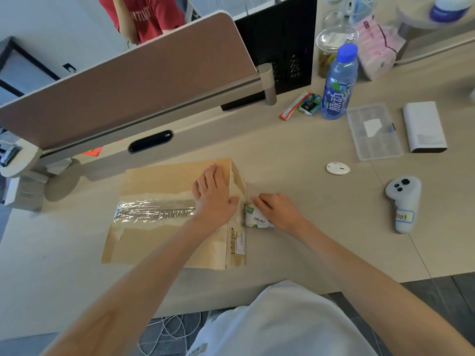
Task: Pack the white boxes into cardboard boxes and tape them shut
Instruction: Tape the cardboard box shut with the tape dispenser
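Two bare forearms reach out from the near edge over a white garment, with white cables (169, 327) looped on the dark floor below; the left hand (214, 199) lies flat with straight fingers on the top of the cardboard box (159, 181), pressing at its right edge, released and gripping nothing; the right hand (279, 210) is just beside it, fingers curled round a tape roll (255, 219) with a white printed label, held against the right side of the box; the box sits on the pale counter (295, 155) a little left of centre, its flaps closed; a strip of clear tape (154, 210) runs across its top from the left end to under the left hand, wrinkled and shiny; a small printed label shows on the box's right side, nearer than the roll; to the right, well apart from the box, a white controller (403, 201) with dark buttons and a blue-edged tag lies on the counter; a round white disc (338, 168) lies between it and the box, a little farther back; beyond these sit a clear compartment case (374, 132) and, just beside it, a white oblong block (424, 127); farther still stands an upright blue bottle (338, 83), with small packets at its foot and a lidded jar (331, 47) and a pink packet (377, 47) behind; a tan divider panel (141, 80) runs along the back of the counter, with a black screen (282, 42) at its right end; beyond the panel stands a person in a red shirt (146, 16).
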`<state>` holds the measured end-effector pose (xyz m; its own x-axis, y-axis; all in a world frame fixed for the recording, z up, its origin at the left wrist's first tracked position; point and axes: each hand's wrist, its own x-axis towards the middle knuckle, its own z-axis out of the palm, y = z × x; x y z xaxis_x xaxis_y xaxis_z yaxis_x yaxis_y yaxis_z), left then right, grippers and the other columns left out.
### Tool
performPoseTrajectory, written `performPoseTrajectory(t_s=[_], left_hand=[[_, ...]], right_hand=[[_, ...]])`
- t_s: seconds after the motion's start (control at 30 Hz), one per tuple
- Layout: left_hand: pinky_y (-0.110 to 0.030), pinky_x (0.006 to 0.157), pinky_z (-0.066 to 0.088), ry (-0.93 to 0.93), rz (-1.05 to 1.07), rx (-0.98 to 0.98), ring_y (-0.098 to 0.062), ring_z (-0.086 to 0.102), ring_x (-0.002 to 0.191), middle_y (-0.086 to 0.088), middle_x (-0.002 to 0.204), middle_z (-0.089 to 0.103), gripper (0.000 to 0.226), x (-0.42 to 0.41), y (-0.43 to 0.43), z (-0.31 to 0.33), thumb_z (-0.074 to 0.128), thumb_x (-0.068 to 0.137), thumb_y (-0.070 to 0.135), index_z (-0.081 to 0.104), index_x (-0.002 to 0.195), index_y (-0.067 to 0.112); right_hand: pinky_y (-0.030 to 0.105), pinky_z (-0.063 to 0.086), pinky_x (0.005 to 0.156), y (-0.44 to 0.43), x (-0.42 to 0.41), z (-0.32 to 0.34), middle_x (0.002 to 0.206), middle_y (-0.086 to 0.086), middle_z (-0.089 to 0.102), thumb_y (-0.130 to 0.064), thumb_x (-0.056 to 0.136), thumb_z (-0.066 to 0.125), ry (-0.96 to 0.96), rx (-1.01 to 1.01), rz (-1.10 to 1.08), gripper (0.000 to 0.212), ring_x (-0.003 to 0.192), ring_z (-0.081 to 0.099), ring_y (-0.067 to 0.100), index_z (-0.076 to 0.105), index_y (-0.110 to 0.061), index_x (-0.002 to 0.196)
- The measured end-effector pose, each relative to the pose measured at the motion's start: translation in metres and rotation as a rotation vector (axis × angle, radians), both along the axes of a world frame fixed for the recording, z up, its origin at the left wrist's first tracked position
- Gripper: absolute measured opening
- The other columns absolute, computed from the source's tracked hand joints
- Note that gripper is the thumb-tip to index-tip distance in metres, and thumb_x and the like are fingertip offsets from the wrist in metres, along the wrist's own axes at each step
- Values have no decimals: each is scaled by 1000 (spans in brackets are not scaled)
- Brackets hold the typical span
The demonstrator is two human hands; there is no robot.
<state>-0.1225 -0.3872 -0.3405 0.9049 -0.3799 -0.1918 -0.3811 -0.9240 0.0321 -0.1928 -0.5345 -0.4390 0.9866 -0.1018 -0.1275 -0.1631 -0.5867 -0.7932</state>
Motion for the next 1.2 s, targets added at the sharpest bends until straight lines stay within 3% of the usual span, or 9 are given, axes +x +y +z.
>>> performPoseTrajectory(t_s=[0.2, 0.27, 0.37, 0.47, 0.6, 0.7, 0.83, 0.97, 1.2], left_hand=[[-46, 118, -7, 140, -77, 68, -26, -21, 146, -5, 158, -23, 124, 1, 7, 4, 72, 74, 37, -23, 148, 8], [-46, 118, -10, 174, -98, 100, -26, -26, 145, -4, 156, -30, 134, 4, 8, 6, 76, 67, 36, -29, 146, 9], [-47, 118, -11, 231, -109, 137, -26, -30, 143, -4, 154, -35, 141, 8, 9, 9, 78, 64, 44, -32, 144, 9], [-46, 118, -9, 192, -102, 59, -23, -23, 146, -3, 158, -28, 122, 5, 9, 7, 56, 78, 68, -24, 149, 10], [-40, 119, 0, 5, -117, -141, -17, -3, 149, 3, 163, -2, 78, 1, 19, 0, 19, 92, 59, 2, 155, 16], [-37, 119, 9, -44, -154, -233, -12, 9, 148, 7, 162, 13, 67, 6, 30, -2, 11, 93, 49, 16, 154, 21], [-34, 118, 10, -87, -193, -228, -12, 11, 148, 6, 161, 15, 63, 6, 35, -6, 10, 95, 43, 19, 154, 20], [-36, 118, 13, -119, -203, -212, -13, 13, 148, 4, 161, 17, 60, 6, 36, -11, 13, 98, 38, 21, 154, 18], [-37, 116, 16, -143, -213, -200, -15, 16, 148, 1, 161, 21, 58, 7, 37, -14, 15, 98, 35, 25, 153, 16]], right_hand=[[38, 42, 66, -17, -1, -1, 65, 1, 56, -34, 100, 51, -5, 140, -255, 36, 66, 49, 20, 55, -15, 69], [40, 43, 90, -42, -3, -9, 105, 10, 66, -22, 97, 53, -50, -47, -435, 21, 101, 56, 29, 68, -9, 103], [49, 21, 114, -75, -5, -19, 154, 25, 28, -14, 91, 53, 200, -373, -528, 59, 143, 22, 44, 37, -4, 147], [54, 14, 116, -85, -8, -27, 157, 32, 11, -13, 90, 52, 382, -514, -489, 68, 145, 8, 50, 23, 1, 150], [47, 43, 92, -74, -13, -27, 132, 22, 51, -2, 75, 63, 191, -574, -329, 53, 121, 46, 42, 53, -1, 127], [42, 47, 83, -57, -15, -24, 121, 13, 54, 9, 75, 58, 107, -557, -87, 53, 114, 49, 36, 57, -9, 125], [34, 43, 86, -38, -11, -15, 116, 9, 64, 1, 85, 52, 28, -240, -211, 38, 111, 53, 32, 64, -11, 120], [6, 29, 92, -12, -3, 31, 117, 3, 57, -11, 90, 66, -153, 235, -439, 18, 112, 46, 20, 74, -20, 103], [17, 49, 66, 30, -15, 80, 92, 0, 66, -15, 96, 60, -7, 934, -476, 12, 77, 63, 11, 67, -12, 106]])
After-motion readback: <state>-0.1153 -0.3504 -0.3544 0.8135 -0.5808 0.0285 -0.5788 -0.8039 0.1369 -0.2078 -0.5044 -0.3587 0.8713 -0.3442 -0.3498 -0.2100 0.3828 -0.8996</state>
